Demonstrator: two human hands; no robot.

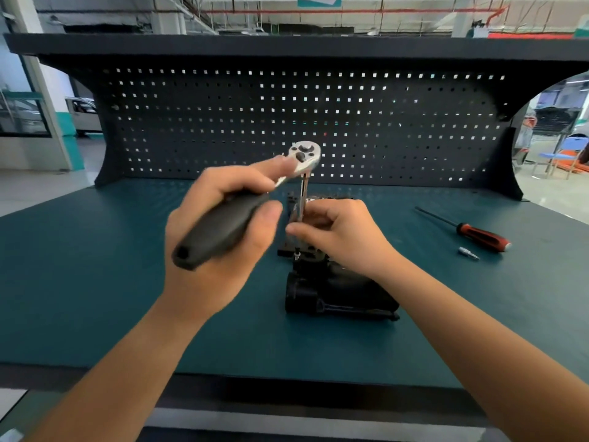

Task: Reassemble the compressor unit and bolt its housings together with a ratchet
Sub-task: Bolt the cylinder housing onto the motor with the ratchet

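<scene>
Just right of the frame's centre we see the black moulded-plastic compressor unit [338,291] lying on the teal matte bench top [95,282]. Its near end is a rounded, ribbed barrel with a dull sheen, and its far end is a blockier housing partly hidden by fingers.

Our left hand [220,237], in the middle of the frame, grips the ratchet with a black textured handle and a polished chrome round head [304,154]. The fingers are wrapped round the handle and the forefinger is stretched along the neck toward the head. From that head a slim chrome extension bar [303,199] drops straight down to the far housing.

Our right hand [344,234] sits just right of the bar, its fingers curled and pinching the bar's lower end above the housing.

At the right of the frame lies a long screwdriver with a red-and-black handle and a dark thin shaft [478,236]. A small silver metal bit [468,252] lies just below it. Across the upper half stands a dark steel pegboard with square holes [350,122].
</scene>
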